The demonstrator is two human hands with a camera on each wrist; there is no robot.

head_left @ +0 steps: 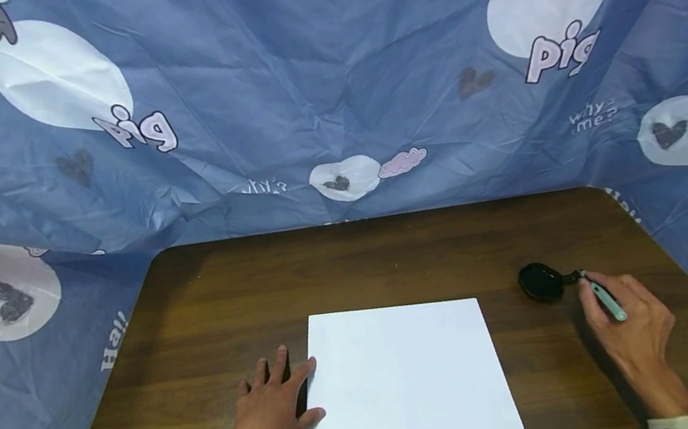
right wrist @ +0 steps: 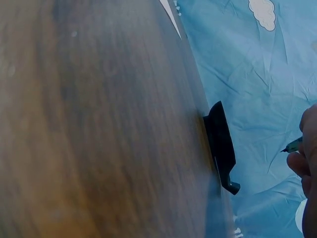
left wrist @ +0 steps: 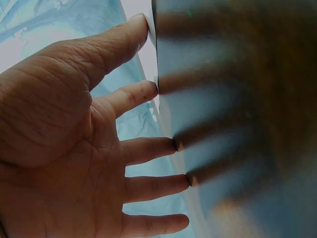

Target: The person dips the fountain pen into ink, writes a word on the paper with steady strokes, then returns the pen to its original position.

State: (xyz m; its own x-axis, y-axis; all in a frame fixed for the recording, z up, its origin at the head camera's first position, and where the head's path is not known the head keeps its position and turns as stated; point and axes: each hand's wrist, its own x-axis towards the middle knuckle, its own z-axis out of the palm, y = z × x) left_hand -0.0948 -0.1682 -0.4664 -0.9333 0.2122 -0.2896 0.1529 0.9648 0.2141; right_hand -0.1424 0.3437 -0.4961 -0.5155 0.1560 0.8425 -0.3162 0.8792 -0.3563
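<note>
A blank white sheet of paper lies on the brown wooden table. At its left edge, my left hand is spread out, with thumb and index fingertips on the sheet and the other fingertips on the wood. In the left wrist view those fingers are straight. Farther right, my right hand pinches a pale green pen, raised over the tabletop. A dark tip shows on the pen in the right wrist view. Beside it stands a black pen stand with a round base and short angled neck.
The wooden table has rounded far corners. Blue printed cloth hangs behind it and down both sides, close along its edges.
</note>
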